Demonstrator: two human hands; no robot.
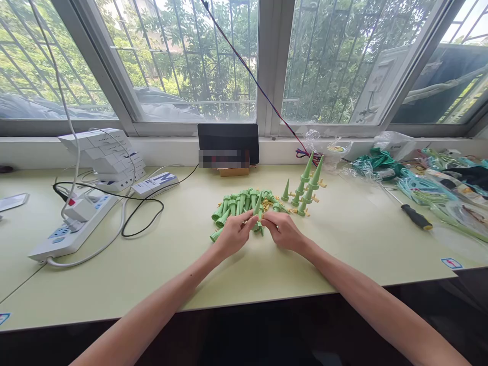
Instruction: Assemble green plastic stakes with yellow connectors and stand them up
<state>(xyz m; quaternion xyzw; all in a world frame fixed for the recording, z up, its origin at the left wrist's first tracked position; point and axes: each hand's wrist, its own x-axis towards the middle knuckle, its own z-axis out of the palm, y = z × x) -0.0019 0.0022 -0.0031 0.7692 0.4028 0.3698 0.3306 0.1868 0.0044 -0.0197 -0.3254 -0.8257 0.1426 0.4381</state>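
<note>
A green plastic watering spike [258,204] points upward between my hands, over the front of the pile. My left hand [233,235] is closed around its lower part. With fingers pinched at the spike's side, my right hand [282,231] grips a small yellow valve [261,216], mostly hidden by the fingers. Behind them lies a heap of loose green spikes [241,202], with small yellow valves [267,205] among them. To the right, several spikes with yellow valves stand stacked in upright columns [305,188], and a single spike [285,190] stands beside them.
A white power strip [76,229] with cables and stacked white boxes [109,160] occupy the left. A black tablet [229,145] leans by the window. At right lie a screwdriver [416,217] and tangled bags and cords [430,185]. The table's front edge [259,304] runs beneath my forearms.
</note>
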